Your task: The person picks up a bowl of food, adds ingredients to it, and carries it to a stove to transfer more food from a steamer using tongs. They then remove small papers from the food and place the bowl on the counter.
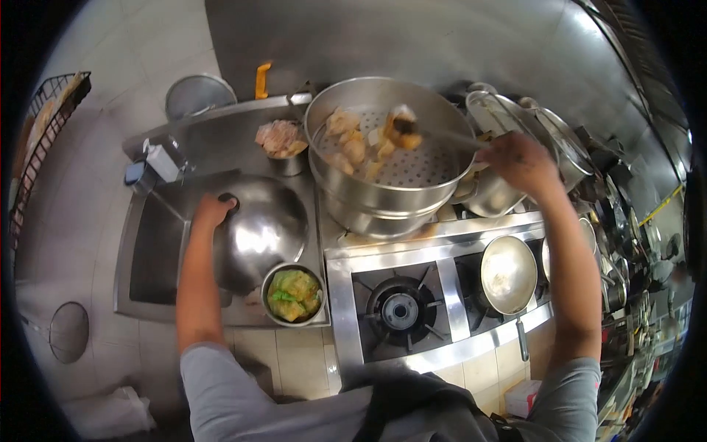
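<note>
My left hand (213, 210) is closed around the dark knob of a large domed metal lid (265, 225), which is tipped over the sink. My right hand (521, 163) grips a long-handled metal utensil (453, 138); motion blur hides its exact kind. At its far end is a dark and orange-brown food piece (403, 131), over the inside of a big perforated steamer pot (398, 200). Several pale yellowish food pieces (353, 149) lie on the pot's holed tray. Beside the lid is a metal bowl of green and yellow food (293, 295).
A metal container of pinkish food (283, 140) stands left of the steamer. In front are a gas burner (400, 311) and a frying pan (508, 276) on the stove. The sink (158, 250) lies left, with a strainer (68, 331) farther out. Large pots (497, 188) crowd the right.
</note>
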A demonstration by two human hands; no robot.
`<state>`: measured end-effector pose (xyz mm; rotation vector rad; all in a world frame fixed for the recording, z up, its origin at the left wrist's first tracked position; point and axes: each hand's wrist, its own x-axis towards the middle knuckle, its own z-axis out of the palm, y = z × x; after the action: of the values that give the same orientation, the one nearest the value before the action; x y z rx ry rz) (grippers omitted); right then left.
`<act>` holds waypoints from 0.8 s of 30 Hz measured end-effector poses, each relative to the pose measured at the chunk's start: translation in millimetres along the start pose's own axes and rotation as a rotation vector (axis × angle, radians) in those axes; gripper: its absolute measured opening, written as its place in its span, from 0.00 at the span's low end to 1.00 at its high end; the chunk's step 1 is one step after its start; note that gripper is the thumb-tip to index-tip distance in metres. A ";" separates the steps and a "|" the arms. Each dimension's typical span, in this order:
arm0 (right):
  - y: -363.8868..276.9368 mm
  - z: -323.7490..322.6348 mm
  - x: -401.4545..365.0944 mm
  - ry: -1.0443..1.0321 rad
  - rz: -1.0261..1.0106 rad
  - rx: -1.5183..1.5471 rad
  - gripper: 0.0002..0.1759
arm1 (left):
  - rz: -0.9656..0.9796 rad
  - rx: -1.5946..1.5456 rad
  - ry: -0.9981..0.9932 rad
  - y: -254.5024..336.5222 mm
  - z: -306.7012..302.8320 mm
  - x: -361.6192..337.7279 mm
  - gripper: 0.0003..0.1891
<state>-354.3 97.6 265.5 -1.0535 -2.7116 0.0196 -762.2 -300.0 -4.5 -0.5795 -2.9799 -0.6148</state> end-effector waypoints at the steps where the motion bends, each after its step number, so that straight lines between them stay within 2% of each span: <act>1: 3.5 -7.9 -2.4 0.013 -0.058 0.031 0.22 | 0.013 0.009 0.007 -9.5 8.4 6.1 0.36; 3: 0.8 -20.6 -12.6 0.070 -0.185 0.057 0.22 | 0.047 -0.048 0.044 -21.6 19.5 12.6 0.36; 4: -4.6 -27.9 -22.5 0.129 -0.250 0.054 0.23 | -0.004 -0.016 -0.008 -10.0 8.5 5.4 0.36; 6: -21.6 -36.2 -39.1 0.049 -0.273 0.103 0.27 | -0.066 0.026 -0.068 -3.1 -2.0 5.8 0.36; 8: -33.4 -29.1 -63.4 0.061 -0.278 0.140 0.28 | -0.025 0.056 -0.064 -8.9 3.9 14.3 0.34; 10: -42.2 -14.3 -83.9 -0.016 -0.429 0.262 0.26 | -0.053 0.034 -0.059 3.4 -4.5 4.1 0.33; 12: -54.0 16.7 -108.1 0.013 -0.555 0.116 0.24 | -0.083 0.009 -0.050 8.2 -9.2 -1.6 0.32; 14: -68.7 50.9 -129.3 -0.149 -0.629 0.139 0.24 | -0.079 0.023 -0.094 6.3 -9.5 -0.2 0.31; 16: -73.3 115.8 -147.3 -0.160 -0.779 -0.030 0.23 | -0.091 0.013 -0.105 1.7 -5.9 4.0 0.30; 18: -73.3 178.7 -161.5 -0.142 -0.859 -0.025 0.23 | -0.101 0.005 -0.114 0.8 -4.8 2.2 0.29; 21: -70.6 203.8 -168.0 -0.213 -0.842 0.055 0.23 | -0.095 0.017 -0.099 -1.7 -5.3 4.3 0.29; 24: -65.7 189.8 -164.9 -0.219 -0.824 0.008 0.26 | -0.094 0.011 -0.130 -11.7 7.5 10.8 0.28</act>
<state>-321.9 -47.7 52.5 0.1364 -3.1159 0.0043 -776.3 -303.3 -14.6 -0.5004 -3.1460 -0.5882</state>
